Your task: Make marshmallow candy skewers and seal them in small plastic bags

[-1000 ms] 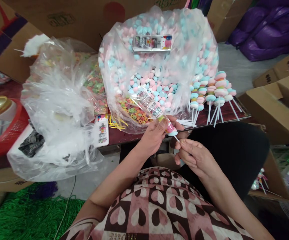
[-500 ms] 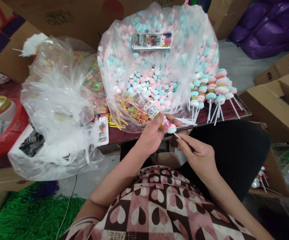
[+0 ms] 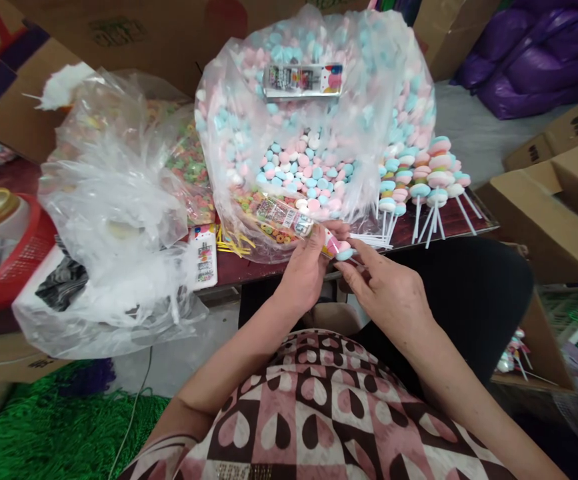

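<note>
The left hand (image 3: pixel 305 272) is gripping the printed wrapper (image 3: pixel 289 219) around a candy stick (image 3: pixel 343 251), the right hand (image 3: pixel 386 287) is pinching at its lower end, and both are hovering before the big candy bag (image 3: pixel 313 120), with finished-looking candy skewers (image 3: pixel 439 173) leaning rightward
</note>
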A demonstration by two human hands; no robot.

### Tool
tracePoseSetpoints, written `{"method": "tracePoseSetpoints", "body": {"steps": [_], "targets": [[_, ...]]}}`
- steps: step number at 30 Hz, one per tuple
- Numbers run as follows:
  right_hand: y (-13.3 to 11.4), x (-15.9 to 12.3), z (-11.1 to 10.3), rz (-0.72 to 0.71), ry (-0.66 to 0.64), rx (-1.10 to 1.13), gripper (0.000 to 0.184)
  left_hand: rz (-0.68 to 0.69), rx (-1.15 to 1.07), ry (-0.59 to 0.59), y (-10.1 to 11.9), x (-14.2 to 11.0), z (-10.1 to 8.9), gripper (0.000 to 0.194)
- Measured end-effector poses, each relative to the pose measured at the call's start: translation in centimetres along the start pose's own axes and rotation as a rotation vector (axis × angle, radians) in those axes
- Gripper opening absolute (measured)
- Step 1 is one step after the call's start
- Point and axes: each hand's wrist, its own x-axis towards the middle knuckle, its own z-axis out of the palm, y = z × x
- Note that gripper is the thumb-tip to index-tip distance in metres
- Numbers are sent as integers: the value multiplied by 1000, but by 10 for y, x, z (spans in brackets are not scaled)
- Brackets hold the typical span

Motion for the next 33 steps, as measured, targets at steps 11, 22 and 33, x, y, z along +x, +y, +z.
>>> {"method": "tracePoseSetpoints", "body": {"steps": [11, 22, 33], "targets": [[5, -2, 20, -136, 238, 177, 26, -122, -174, -16, -5, -4, 5, 35], [10, 1, 24, -237, 345, 85, 18, -129, -127, -40, -10, -6, 8, 34], [11, -4, 25, -188, 347, 31, 25, -97, -233, 186, 17, 7, 3, 19]]}}
